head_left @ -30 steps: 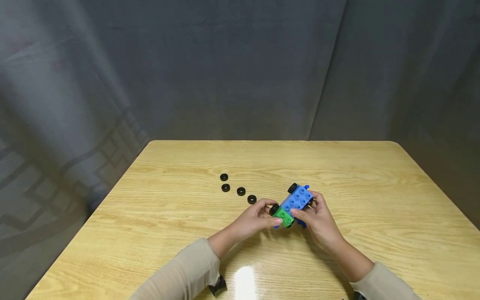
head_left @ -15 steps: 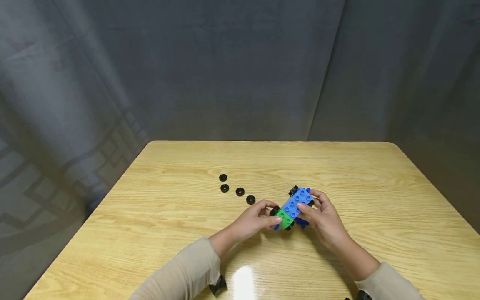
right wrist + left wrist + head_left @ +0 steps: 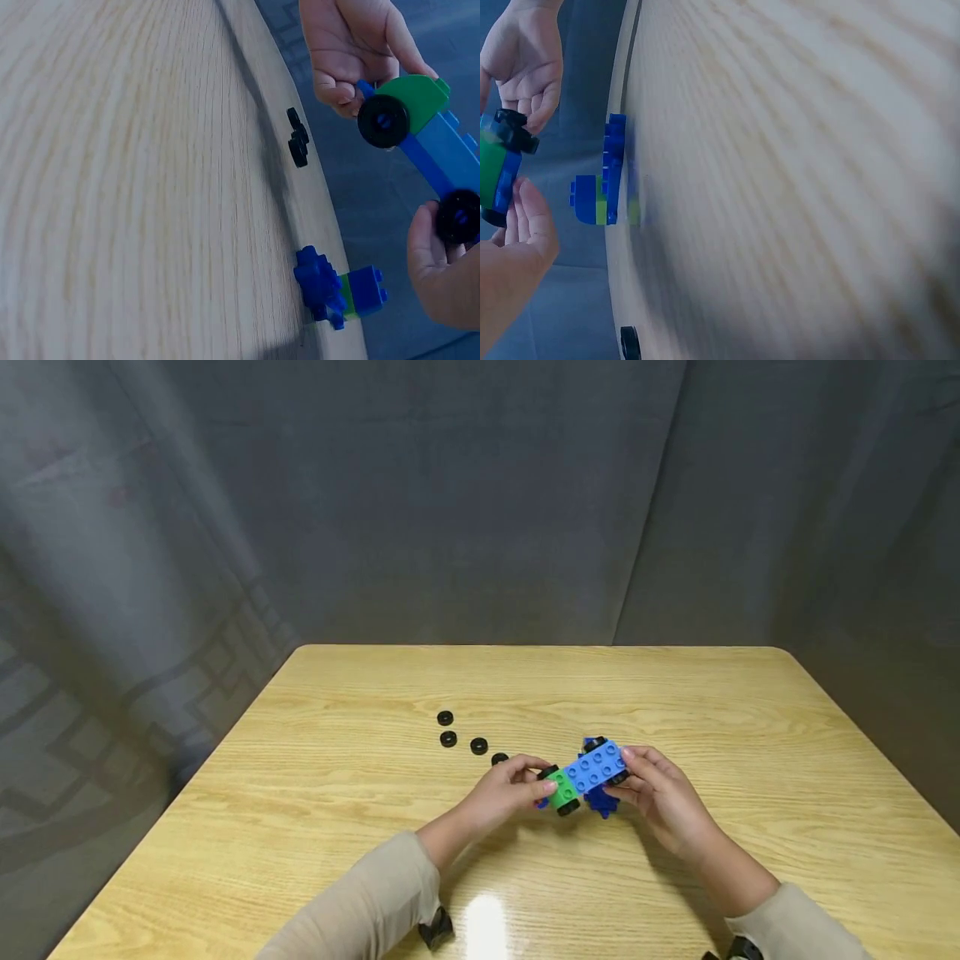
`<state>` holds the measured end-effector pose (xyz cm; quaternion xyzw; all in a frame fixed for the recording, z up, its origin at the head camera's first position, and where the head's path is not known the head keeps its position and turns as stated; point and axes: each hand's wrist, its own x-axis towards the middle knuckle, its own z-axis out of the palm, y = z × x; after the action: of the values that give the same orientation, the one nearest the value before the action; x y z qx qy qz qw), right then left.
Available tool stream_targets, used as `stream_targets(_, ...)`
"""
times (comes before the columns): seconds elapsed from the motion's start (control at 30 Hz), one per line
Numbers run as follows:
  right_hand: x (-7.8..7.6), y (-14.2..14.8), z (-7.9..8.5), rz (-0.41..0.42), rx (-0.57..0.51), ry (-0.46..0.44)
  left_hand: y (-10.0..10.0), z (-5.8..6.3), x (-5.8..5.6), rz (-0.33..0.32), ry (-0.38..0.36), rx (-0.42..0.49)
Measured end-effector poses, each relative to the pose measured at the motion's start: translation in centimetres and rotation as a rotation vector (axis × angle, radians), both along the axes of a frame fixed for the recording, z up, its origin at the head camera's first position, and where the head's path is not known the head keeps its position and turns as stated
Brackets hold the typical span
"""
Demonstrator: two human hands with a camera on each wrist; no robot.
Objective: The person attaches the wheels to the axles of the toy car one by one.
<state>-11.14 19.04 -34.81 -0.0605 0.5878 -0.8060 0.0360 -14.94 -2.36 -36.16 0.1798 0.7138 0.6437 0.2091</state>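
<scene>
Both hands hold a toy brick car point(image 3: 596, 767) raised above the table. Its body joins a light blue studded brick point(image 3: 451, 154) to a green brick point(image 3: 561, 788), over a dark blue base with black wheels point(image 3: 384, 121). My left hand point(image 3: 498, 799) pinches the green end, thumb on top. At the light blue end my right hand point(image 3: 670, 803) grips with thumb and fingers; a wheel there partly hides behind its fingers in the right wrist view. Below the car, a dark blue piece point(image 3: 602, 802) stands on the table, joined to a green and blue brick point(image 3: 365, 291).
Several loose black tyres point(image 3: 478, 746) lie on the wooden table point(image 3: 337, 760), left of the hands; the nearest is partly covered by the left hand. A grey curtain point(image 3: 450, 510) hangs behind the table.
The car has turned to lie more sideways. My right thumb has slid from the top of the light blue brick to its end. More of the dark blue piece beneath now shows.
</scene>
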Motion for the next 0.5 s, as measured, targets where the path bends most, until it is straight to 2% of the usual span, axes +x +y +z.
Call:
stream_targets(0.13, 0.0, 0.1, -0.1, -0.012, -0.037, -0.023, 0.1, 0.7, -0.1, 0.058, -0.01, 0.051)
stream_targets(0.3, 0.3, 0.3, -0.3, -0.054, 0.018, -0.063, 0.6, 1.5, -0.3, 0.13, -0.044, 0.1)
stream_targets(0.5, 0.6, 1.1, -0.6, -0.075, 0.06, -0.073, 1.9, 0.2, -1.4, 0.192, -0.065, 0.143)
